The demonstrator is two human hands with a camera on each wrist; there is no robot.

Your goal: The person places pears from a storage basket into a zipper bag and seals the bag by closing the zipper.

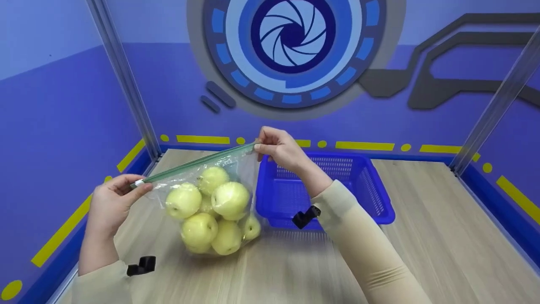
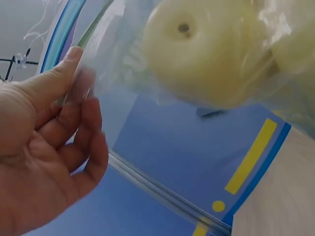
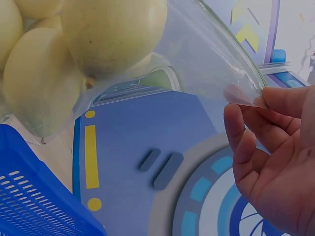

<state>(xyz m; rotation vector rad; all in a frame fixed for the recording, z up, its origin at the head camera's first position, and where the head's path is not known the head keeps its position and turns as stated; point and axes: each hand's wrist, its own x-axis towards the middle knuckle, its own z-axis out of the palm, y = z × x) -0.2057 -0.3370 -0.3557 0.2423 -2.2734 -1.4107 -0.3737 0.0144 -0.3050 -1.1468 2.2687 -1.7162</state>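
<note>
A clear zip bag (image 1: 247, 166) with a green strip along its top hangs slanted, its right end higher. Inside are several pale yellow-green apples (image 1: 230, 199), which in the left wrist view show as a large apple (image 2: 202, 59) behind the plastic. With thumb and fingers, my left hand (image 1: 110, 202) pinches the bag's left top corner, beside a small white slider (image 1: 139, 182). The right hand (image 1: 282, 148) pinches the opposite top corner; the right wrist view shows its fingertips (image 3: 235, 118) there. Whether the bag's bottom touches the table cannot be told.
A blue plastic basket (image 1: 382, 185) with slotted walls stands on the wooden table (image 1: 438, 236) right of the bag, partly hidden by my right forearm. Blue printed panels (image 1: 168, 84) with metal corner posts (image 1: 126, 71) enclose the back and sides.
</note>
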